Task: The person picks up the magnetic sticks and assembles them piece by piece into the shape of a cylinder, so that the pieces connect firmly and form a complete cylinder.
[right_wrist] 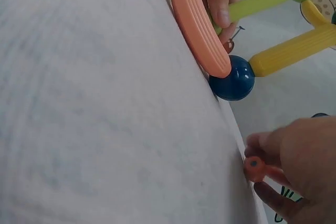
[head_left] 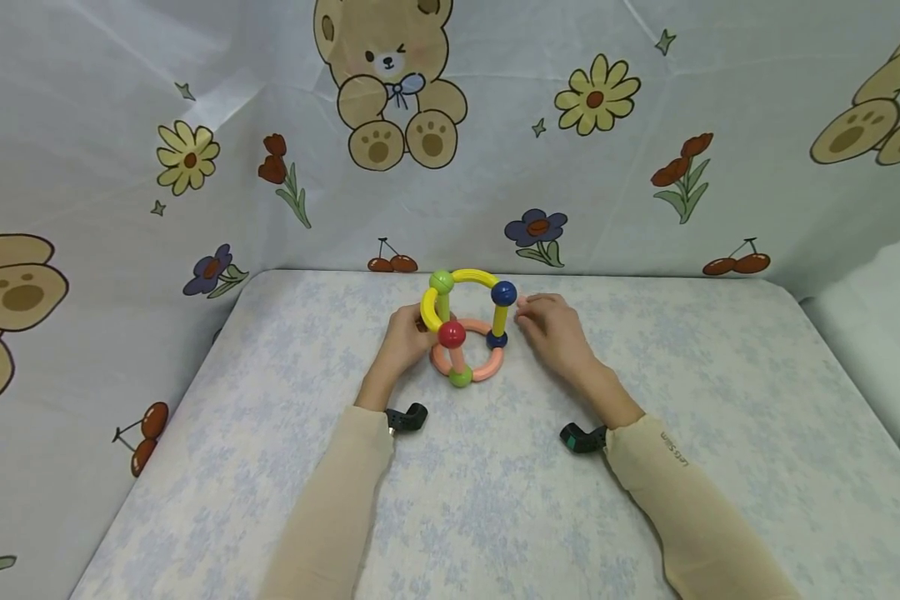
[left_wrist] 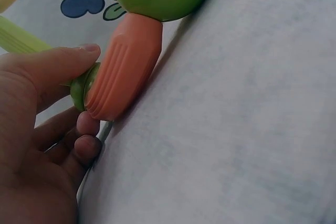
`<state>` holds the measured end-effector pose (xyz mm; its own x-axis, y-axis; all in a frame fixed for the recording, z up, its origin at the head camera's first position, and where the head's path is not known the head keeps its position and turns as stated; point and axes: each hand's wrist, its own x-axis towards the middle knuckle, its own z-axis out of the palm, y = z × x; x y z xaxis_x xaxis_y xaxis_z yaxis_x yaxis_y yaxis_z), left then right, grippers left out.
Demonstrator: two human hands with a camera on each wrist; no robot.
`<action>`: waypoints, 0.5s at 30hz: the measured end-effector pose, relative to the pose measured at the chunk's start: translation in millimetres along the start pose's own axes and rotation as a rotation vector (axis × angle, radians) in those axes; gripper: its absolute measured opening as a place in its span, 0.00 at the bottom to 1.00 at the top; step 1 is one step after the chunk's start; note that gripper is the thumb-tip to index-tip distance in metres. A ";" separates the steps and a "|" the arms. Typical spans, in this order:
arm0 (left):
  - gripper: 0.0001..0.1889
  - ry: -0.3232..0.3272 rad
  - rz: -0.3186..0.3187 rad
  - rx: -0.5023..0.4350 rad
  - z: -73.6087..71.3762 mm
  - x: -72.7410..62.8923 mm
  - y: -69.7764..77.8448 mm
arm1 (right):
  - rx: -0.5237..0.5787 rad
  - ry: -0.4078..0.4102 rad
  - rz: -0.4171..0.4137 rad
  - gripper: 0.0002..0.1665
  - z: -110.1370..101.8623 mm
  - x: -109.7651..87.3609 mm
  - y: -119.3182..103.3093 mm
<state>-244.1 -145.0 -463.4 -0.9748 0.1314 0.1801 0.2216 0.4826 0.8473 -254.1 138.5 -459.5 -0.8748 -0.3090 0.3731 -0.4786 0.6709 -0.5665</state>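
Observation:
A toy frame of magnetic balls and rods (head_left: 457, 360) stands on the table. Curved pink rods (right_wrist: 198, 30) form its base ring with green and blue balls (right_wrist: 233, 78). Pink, yellow and light green uprights rise from it to two yellow curved rods (head_left: 474, 276) joining red, green and blue balls on top. At the base's left rear, my left hand (head_left: 407, 335) pinches a green ball (left_wrist: 79, 92) where a pink rod meets it. My right hand (head_left: 557, 332), right of the frame, holds a loose pink rod (right_wrist: 255, 168) low at the table; fingers hide most of it.
A pale blue patterned cloth covers the table (head_left: 487, 500). Behind and to the left hangs a white curtain (head_left: 495, 183) printed with bears and flowers. Black wrist devices (head_left: 582, 438) sit on the inner side of both sleeves.

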 end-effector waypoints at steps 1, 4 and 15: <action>0.14 -0.001 0.000 0.002 0.1 0.0 0.1 | -0.008 0.024 0.016 0.07 -0.1 -0.3 0.4; 0.14 -0.001 0.000 0.003 0.5 0.2 0.1 | -0.008 0.089 0.061 0.07 -1.0 -1.4 0.5; 0.13 -0.017 -0.005 -0.011 -1.3 -0.9 0.3 | -0.041 -0.140 0.331 0.19 -24.0 0.4 -3.9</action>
<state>-243.3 -146.1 -462.7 -0.9753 0.1436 0.1676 0.2165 0.4742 0.8534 -250.7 151.9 -439.5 -0.9850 -0.1584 0.0685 -0.1671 0.7758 -0.6084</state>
